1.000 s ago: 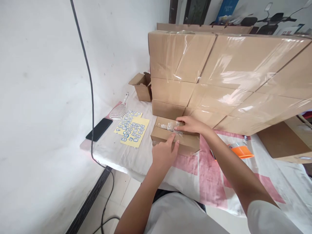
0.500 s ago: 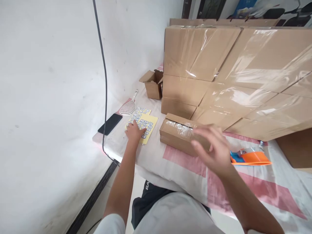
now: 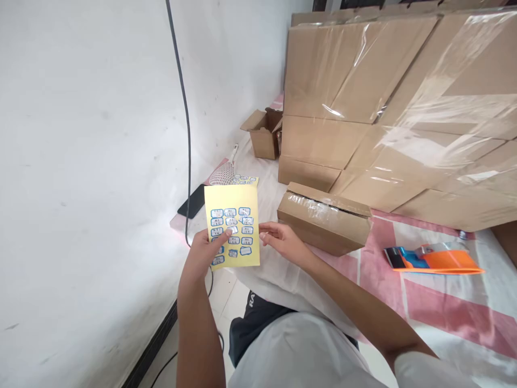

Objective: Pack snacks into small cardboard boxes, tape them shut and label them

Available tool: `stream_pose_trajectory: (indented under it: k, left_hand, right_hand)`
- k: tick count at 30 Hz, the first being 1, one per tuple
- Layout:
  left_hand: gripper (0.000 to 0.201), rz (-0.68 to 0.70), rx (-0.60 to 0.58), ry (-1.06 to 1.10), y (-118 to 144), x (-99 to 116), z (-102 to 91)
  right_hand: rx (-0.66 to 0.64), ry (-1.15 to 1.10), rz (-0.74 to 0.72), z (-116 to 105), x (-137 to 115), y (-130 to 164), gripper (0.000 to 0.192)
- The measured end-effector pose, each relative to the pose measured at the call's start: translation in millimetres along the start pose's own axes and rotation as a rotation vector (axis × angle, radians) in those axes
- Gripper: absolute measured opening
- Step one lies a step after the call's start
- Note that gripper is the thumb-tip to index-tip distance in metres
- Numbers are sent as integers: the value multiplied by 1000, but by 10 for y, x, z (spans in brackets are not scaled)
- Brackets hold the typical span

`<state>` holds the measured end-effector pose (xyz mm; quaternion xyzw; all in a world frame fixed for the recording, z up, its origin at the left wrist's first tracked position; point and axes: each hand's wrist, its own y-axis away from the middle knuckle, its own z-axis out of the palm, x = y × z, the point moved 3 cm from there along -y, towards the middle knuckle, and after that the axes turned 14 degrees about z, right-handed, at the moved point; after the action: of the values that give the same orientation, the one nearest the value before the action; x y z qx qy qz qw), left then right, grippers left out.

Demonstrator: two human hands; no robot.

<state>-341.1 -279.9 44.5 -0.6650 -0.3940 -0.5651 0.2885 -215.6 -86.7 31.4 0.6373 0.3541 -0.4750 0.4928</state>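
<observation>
White wall runs along the left of a cloth-covered table stacked with taped cartons. At the table's near edge the left hand holds a yellow sticker sheet upright, thumb pressed on its face, while the right hand touches the sheet's right edge with loosely curled fingers. A sealed box lies just beside the right hand, and a tape dispenser sits further right.
</observation>
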Motion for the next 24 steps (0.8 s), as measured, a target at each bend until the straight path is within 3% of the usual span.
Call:
stream_pose_trajectory:
  k: [4, 8, 10, 13, 15, 17, 18, 20, 22, 24]
  left_hand:
    - [55, -70, 39, 66, 212, 99, -28]
    - [57, 20, 63, 12, 217, 136, 21]
    - [58, 229, 225, -167, 214, 184, 15]
    - [47, 724, 509, -551, 326, 343, 52]
    - [33, 993, 477, -701, 427, 415, 151]
    - [31, 1079, 367, -755, 496, 414, 240]
    - [40, 1032, 343, -742, 511, 381, 263]
    - [66, 791, 357, -570, 511, 250, 260]
    - [83, 451, 328, -231, 495, 46, 259]
    - [84, 198, 274, 75, 504, -118, 287]
  right_hand:
    - [-99, -88, -81, 126, -114, -99, 36]
    - [-225, -205, -20, 204, -108, -89, 42]
    - [-229, -248, -9, 207, -95, -86, 46]
    - [-191, -240, 3, 185, -98, -79, 46]
    - [-182, -252, 24, 174, -115, -65, 47]
    - [-154, -296, 44, 164, -135, -47, 48]
    - [-133, -324, 50, 161, -144, -38, 49]
    - [-86, -378, 52, 158, -154, -29, 49]
    - [-59, -431, 35, 156, -152, -34, 49]
    - [-58, -463, 15, 153, -132, -53, 47]
